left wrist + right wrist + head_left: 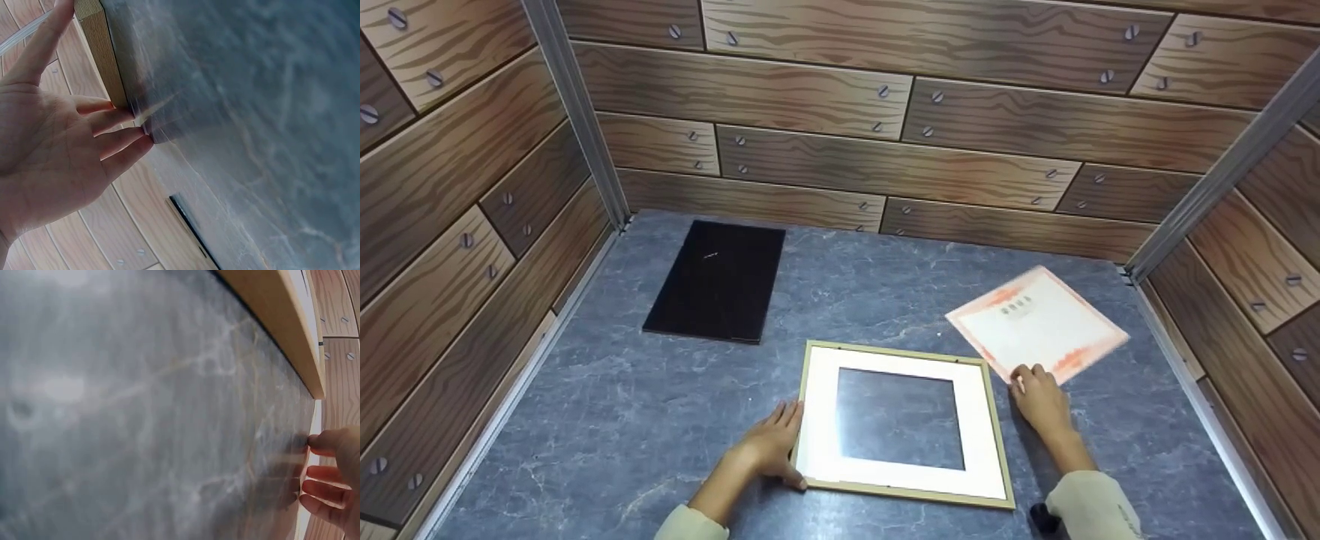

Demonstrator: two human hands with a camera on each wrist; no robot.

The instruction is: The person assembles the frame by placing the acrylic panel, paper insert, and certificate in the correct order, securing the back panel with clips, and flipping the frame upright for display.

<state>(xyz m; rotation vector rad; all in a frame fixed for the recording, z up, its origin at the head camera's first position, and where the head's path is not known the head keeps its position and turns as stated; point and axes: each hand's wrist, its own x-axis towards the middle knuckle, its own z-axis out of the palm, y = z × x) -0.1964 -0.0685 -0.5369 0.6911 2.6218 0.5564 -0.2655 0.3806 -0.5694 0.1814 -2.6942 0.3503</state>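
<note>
A square wooden picture frame (1000,442) with a white mat (885,358) around a window lies on the table in the head view. My left hand (769,446) rests along its left side, fingers extended and thumb by the near corner. In the left wrist view, the fingertips (147,138) touch the tabletop beside the frame's wooden edge (101,50). Right of the frame is a pale sheet (1039,326) with orange-pink borders and a small dark print. My right hand (1041,397) pinches its near corner; the right wrist view shows the thumb and fingers (323,489) at its edge.
A black rectangular panel (720,281) lies at the back left of the marbled blue-grey table (660,427). Wood-plank-patterned walls (885,112) with metal corner posts (577,112) enclose the table on the left, back and right.
</note>
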